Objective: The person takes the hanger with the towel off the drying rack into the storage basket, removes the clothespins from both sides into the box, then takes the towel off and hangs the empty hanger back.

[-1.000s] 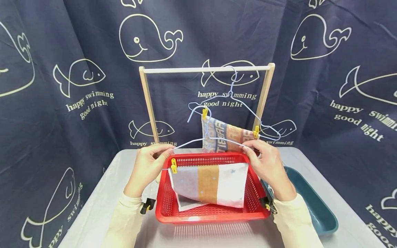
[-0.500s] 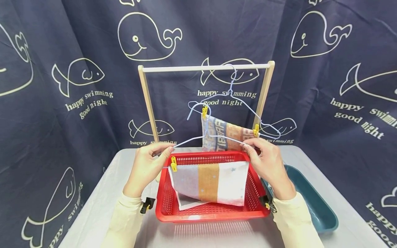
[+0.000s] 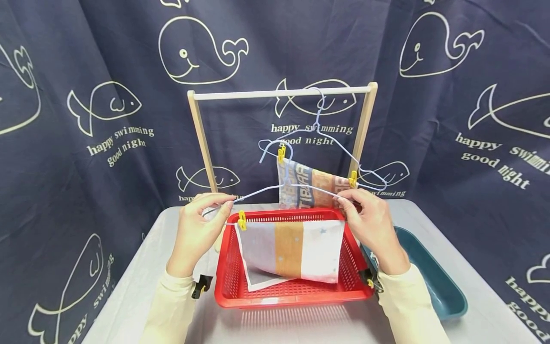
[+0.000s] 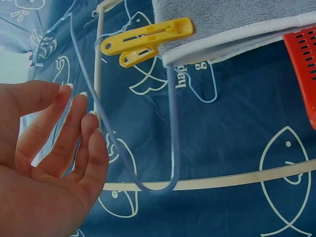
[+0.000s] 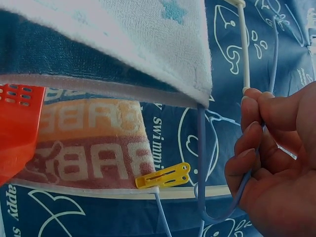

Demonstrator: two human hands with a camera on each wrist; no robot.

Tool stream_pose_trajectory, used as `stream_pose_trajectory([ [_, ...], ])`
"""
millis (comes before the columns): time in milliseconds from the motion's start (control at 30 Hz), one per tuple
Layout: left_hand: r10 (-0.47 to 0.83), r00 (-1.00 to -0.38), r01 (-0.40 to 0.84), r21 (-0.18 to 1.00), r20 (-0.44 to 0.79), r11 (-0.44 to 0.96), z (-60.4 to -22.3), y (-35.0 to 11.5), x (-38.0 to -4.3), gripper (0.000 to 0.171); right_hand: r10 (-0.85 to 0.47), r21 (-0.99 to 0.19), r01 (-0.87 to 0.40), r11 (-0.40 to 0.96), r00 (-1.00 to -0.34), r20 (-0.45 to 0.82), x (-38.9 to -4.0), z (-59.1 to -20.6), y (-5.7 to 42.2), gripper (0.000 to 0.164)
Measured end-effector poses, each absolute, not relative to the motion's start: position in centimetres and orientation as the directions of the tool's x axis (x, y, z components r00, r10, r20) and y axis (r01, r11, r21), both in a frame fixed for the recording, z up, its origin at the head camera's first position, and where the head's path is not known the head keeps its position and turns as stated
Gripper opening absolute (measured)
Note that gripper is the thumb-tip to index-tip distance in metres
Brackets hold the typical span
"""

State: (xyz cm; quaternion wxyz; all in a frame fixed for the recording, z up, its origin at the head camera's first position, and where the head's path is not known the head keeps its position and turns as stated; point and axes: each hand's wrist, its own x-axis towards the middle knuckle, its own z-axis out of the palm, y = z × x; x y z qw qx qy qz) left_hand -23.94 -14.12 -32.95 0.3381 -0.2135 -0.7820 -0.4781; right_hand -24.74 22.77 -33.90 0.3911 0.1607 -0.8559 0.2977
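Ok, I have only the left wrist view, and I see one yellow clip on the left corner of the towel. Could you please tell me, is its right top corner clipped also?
Observer: No, in the right wrist view that corner of the towel shows nothing clamped on it.
Operator: Thank you. And the right grip, which I cannot see, what is it holding?
Observer: The right grip is holding the right side of the hanger.

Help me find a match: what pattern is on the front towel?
The towel has pale grey, orange and white bands with small stars, clearest in the head view.
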Motion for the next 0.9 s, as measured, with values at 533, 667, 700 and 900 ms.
stream_pose_trajectory([
  [533, 0.098, -0.75, 0.582, 0.581, 0.654, 0.569, -32.4, -13.7, -22.5, 0.018, -0.015, -0.388, -0.492, 0.779, -0.634, 0.773, -24.8, -33.7, 23.0, 0.01],
  [667, 0.143, -0.794, 0.544, 0.586, 0.59, 0.601, -32.5, -13.6, -22.6, 0.025, -0.009, -0.392, -0.49, 0.779, -0.633, 0.774, -24.8, -33.7, 23.0, 0.01],
  [700, 0.156, -0.803, 0.537, 0.585, 0.575, 0.608, -32.6, -13.6, -22.6, 0.027, -0.009, -0.392, -0.49, 0.778, -0.633, 0.774, -24.7, -33.7, 23.0, 0.011],
  [900, 0.204, -0.838, 0.493, 0.54, 0.507, 0.682, -32.9, -13.3, -22.8, 0.04, -0.012, -0.388, -0.49, 0.781, -0.631, 0.775, -24.7, -33.8, 22.9, 0.01],
])
